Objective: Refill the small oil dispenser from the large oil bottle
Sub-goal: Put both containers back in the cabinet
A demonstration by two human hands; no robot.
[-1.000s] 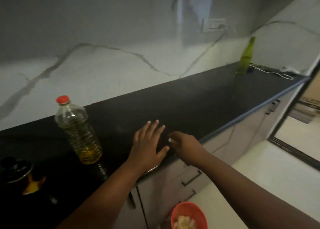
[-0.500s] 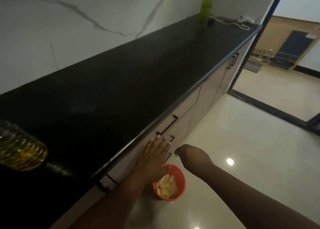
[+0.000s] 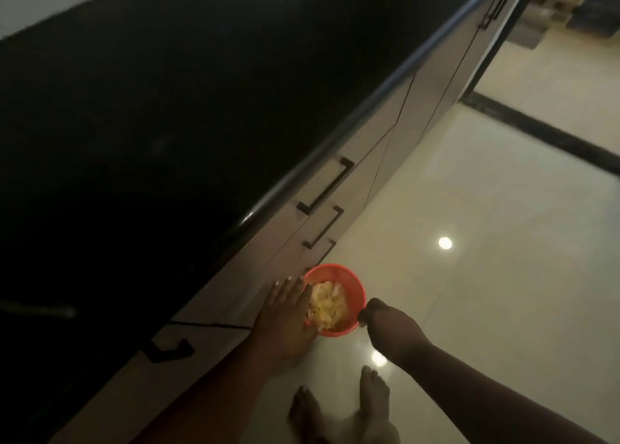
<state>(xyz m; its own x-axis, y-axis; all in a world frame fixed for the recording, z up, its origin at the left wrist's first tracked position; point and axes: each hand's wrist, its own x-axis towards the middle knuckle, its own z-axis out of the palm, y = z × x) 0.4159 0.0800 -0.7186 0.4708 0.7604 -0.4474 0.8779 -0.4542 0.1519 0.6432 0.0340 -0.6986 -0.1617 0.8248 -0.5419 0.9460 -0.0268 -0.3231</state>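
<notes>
Neither the large oil bottle nor the small dispenser is in view now. My left hand (image 3: 285, 316) is held flat with fingers apart, low in front of the cabinet drawers, overlapping the left rim of a red bin (image 3: 355, 292) on the floor. My right hand (image 3: 382, 319) hangs beside the bin's right rim with its fingers curled in; nothing shows in it. The black countertop (image 3: 167, 108) fills the upper left.
The red bin holds pale yellowish scraps. Beige drawers with dark bar handles (image 3: 327, 187) run below the counter edge. My bare feet (image 3: 342, 406) stand on the glossy cream floor (image 3: 486, 276). A doorway with a dark threshold (image 3: 543, 131) lies at the right.
The view has tilted down from the counter to the floor; the oil bottle left the frame at the left. Both hands dropped from the counter edge to beside the red bin.
</notes>
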